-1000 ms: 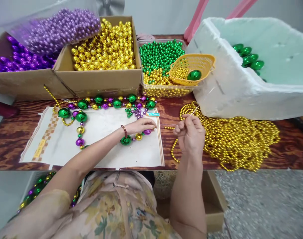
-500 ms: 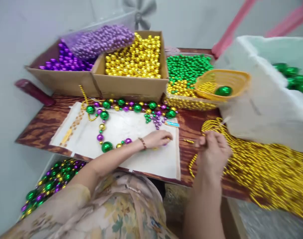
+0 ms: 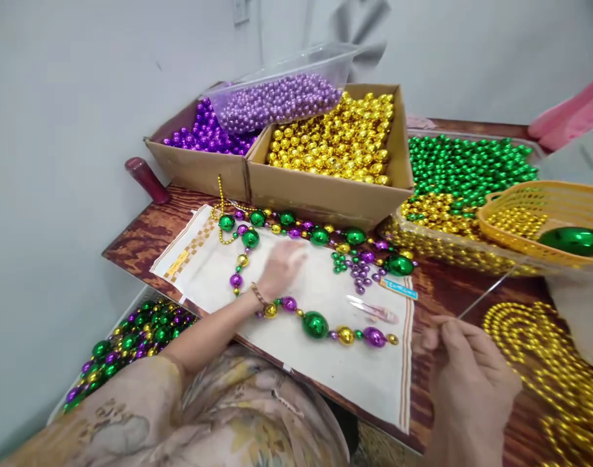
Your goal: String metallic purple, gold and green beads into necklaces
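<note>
Centre of frame: left hand motion-blurred above the white cloth, grip loose, fingers spread, nothing visible in it. Lower right: right hand, grip pinched closed on a thin pale rod slanting up and right; fingertip hold probably for fine control. Bead strand loops over the cloth, one end near its right edge, apart from the right hand. Cloth likely stops beads rolling on the desk. Clear-handled snips lie between the strand's runs, presumably for reach. Hidden: strand under left wrist, rod's lower end. Gold chains cut off, right edge.
</note>
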A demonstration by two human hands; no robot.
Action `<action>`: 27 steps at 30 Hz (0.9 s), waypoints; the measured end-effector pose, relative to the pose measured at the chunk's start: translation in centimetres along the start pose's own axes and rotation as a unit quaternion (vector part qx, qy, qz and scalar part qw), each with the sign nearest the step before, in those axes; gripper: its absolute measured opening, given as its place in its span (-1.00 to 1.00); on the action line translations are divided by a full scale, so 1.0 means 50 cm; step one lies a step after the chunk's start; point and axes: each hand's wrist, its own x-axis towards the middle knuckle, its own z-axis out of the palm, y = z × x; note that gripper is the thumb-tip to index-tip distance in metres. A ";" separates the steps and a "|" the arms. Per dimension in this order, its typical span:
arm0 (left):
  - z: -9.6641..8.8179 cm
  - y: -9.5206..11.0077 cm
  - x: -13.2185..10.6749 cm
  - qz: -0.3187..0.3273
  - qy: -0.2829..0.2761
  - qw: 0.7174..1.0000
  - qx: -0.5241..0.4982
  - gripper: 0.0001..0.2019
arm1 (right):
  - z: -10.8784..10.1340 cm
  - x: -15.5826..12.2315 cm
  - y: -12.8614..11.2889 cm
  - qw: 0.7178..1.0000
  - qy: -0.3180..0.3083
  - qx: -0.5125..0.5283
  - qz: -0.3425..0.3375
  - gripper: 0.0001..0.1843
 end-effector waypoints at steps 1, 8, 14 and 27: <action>-0.045 -0.045 0.019 -0.048 0.064 0.996 0.035 -0.77 | 0.003 0.000 0.005 1.000 -0.003 -0.003 0.003 -0.72; -0.271 -0.266 0.063 -0.247 0.143 0.934 0.217 -0.76 | 0.011 0.004 0.028 0.997 -0.010 -0.057 0.045 -0.72; -0.225 -0.257 -0.022 -0.196 -0.038 0.941 0.275 -0.85 | 0.018 0.005 0.035 0.996 0.012 -0.069 0.054 -0.78; -0.389 -0.291 -0.082 -0.145 0.010 0.907 0.394 -0.76 | 0.001 0.033 0.027 0.998 0.058 0.002 -0.001 -0.79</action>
